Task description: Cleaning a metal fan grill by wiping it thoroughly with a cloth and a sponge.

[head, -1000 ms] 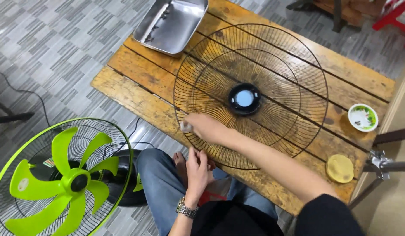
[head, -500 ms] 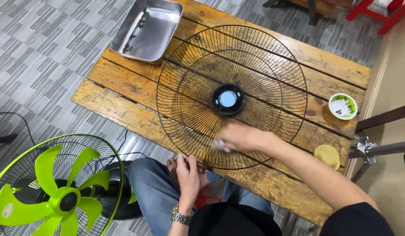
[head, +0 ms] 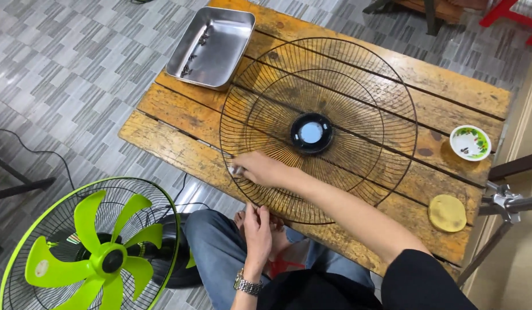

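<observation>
A round black wire fan grille (head: 358,74) with a dark hub (head: 311,132) lies flat on a worn wooden table (head: 180,109). My right hand (head: 260,169) rests on the grille's near-left rim, its fingers closed on a small pale piece (head: 236,170) pressed to the wires. Below the table's front edge, my left hand (head: 257,229), with a metal watch on the wrist, pinches the grille's near rim with straight fingers.
A steel tray (head: 211,46) with small dark bits sits at the table's far-left corner. A small patterned bowl (head: 470,142) and a yellow round pad (head: 447,213) lie at the right end. A green-bladed fan (head: 88,252) stands on the tiled floor at lower left, and a metal stand (head: 507,204) is at right.
My right hand slid from below the hub back to the grille's near-left rim, where it was a second ago. My left hand stays at the near rim.
</observation>
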